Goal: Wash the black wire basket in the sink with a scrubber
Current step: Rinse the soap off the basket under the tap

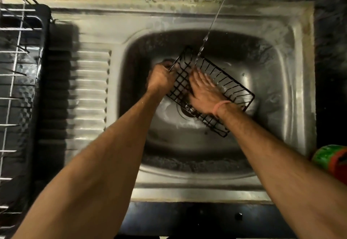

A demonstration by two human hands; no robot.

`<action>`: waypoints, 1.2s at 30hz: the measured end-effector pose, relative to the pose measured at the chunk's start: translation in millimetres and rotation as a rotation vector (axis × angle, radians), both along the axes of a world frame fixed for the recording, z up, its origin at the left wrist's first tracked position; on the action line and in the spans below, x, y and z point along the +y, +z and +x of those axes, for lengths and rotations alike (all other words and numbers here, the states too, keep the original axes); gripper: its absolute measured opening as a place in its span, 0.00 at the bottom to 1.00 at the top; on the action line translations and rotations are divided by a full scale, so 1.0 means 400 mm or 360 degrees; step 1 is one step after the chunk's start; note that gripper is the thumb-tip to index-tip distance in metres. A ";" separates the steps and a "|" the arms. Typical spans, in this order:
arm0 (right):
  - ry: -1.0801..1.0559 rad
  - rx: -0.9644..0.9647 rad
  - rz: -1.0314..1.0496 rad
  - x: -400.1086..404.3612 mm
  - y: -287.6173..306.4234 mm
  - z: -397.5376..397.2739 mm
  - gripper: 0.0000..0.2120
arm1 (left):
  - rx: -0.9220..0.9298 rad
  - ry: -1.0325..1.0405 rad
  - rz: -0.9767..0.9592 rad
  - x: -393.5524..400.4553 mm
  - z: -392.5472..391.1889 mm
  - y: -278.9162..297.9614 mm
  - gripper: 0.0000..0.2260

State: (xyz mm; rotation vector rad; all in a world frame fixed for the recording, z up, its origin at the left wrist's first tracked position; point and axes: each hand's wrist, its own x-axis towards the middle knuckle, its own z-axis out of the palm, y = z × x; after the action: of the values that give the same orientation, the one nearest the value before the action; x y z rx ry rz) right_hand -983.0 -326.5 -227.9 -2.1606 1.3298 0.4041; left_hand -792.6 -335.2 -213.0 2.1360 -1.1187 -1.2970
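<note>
While the tap's thin water stream falls onto it, the black wire basket hangs tilted over the middle of the steel sink, its long axis running from the far-left of the bowl down toward the near-right, above the drain.

At the worktop's left edge stands a wire dish rack, then the ribbed drainboard. Next comes the left hand, whose grip is curled tight around the basket's far-left short rim, holding it up. Just right of it, the right hand, with a pink band at the wrist, lies inside the basket with fingers spread flat against the mesh, holding nothing that I can see; no scrubber shows in this blurred view.

So the basket extends rightward and toward the person from the left grip, and the right hand is the nearer one to the unrubbed near-right end. Sweeping along that long axis looks like the natural coming move. At the worktop's right edge sits a green and orange object.
</note>
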 end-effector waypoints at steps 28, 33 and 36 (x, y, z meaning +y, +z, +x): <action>-0.0229 0.0023 0.0164 0.056 0.065 0.100 0.35 | 0.0186 0.0841 -0.0133 0.162 -0.053 -0.012 0.18; -0.0229 0.0053 0.0115 0.089 0.081 0.130 0.35 | 0.0179 0.0815 -0.0109 0.158 -0.051 -0.002 0.14; -0.0076 -0.0041 0.0143 0.099 0.084 0.144 0.34 | 0.0143 0.0767 -0.0143 0.164 -0.050 -0.003 0.15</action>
State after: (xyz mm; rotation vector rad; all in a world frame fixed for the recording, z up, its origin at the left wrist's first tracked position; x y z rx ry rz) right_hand -925.5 -287.0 -194.3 -2.0501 1.3210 0.4085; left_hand -812.4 -269.5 -214.2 2.0827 -0.5616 -1.0793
